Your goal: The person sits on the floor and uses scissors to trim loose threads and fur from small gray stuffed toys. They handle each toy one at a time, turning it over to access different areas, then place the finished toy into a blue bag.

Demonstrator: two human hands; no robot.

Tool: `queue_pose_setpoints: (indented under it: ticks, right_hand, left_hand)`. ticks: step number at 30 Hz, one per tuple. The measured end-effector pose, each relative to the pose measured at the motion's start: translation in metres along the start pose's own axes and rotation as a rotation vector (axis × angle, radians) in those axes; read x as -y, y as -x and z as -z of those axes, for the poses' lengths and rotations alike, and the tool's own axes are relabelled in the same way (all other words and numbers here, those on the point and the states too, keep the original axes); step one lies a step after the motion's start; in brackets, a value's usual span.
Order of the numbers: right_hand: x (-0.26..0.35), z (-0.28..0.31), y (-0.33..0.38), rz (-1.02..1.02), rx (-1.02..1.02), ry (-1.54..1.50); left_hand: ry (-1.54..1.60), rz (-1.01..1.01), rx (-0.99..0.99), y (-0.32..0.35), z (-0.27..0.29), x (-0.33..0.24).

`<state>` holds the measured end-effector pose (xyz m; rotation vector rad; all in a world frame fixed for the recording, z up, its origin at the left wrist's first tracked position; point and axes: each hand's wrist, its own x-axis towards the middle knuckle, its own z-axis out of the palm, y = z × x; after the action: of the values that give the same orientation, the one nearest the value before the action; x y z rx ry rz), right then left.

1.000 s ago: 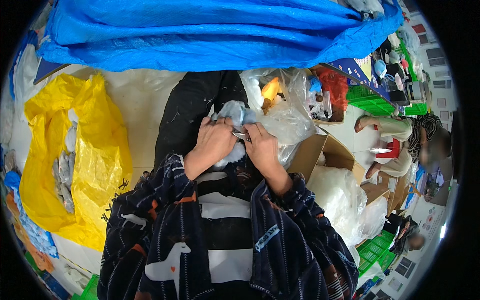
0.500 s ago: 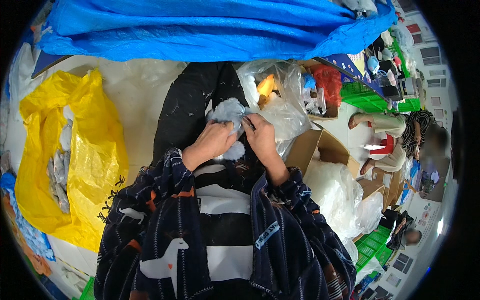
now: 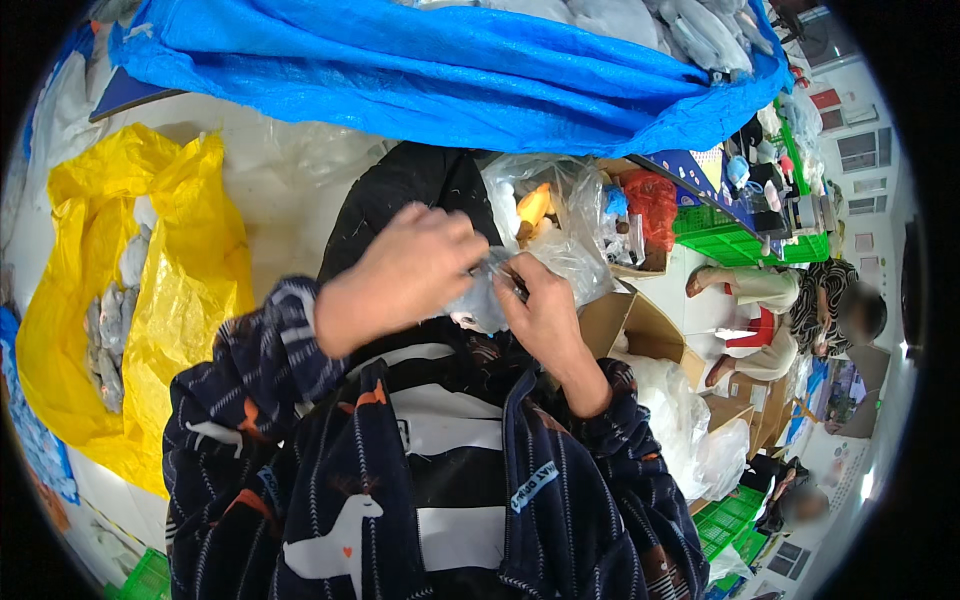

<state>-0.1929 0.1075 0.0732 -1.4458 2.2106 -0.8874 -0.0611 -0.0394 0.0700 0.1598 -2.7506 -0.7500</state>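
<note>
Over my lap, my right hand pinches a small grey fluffy plush piece between thumb and fingers. A small dark, shiny bit shows at its fingertips, too small to name. My left hand is raised just left of the plush, its back toward me. Its fingers are curled and smeared by motion, so whether they hold anything is hidden. Part of the plush lies behind the left hand and cannot be seen.
A yellow sack with grey plush pieces stands at left. Ahead, a blue sheet bears more grey pieces. Right are a clear bag with an orange item, cardboard boxes, green crates and a seated person.
My left hand has lifted off the plush and moved up and to the left. My right hand keeps its pinch on the plush. The view has shifted slightly, showing more of the blue sheet.
</note>
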Motion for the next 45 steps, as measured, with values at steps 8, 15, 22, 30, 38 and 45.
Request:
queue_pose_setpoints:
  ticks: [8,15,22,30,38,45]
  right_hand:
    - [-0.008,-0.003,0.027,-0.194,-0.011,-0.218]
    - [-0.021,-0.003,0.036,-0.139,-0.014,-0.189]
    - [-0.028,-0.007,0.045,-0.043,-0.069,0.025]
    - [-0.019,-0.022,0.048,-0.239,-0.048,0.190]
    - [-0.034,-0.024,0.045,-0.231,-0.069,-0.295]
    - [-0.034,-0.022,0.044,-0.261,-0.031,-0.493]
  left_hand:
    - [0.153,0.095,-0.201,0.034,-0.051,-0.034]
    - [0.115,0.127,-0.026,0.018,-0.061,-0.034]
    - [0.151,0.090,0.008,0.010,-0.077,-0.025]
    - [0.191,0.091,-0.150,0.018,-0.103,-0.022]
    - [0.359,0.223,-0.142,0.031,-0.096,-0.015]
    - [0.490,0.208,-0.145,0.033,-0.078,-0.014]
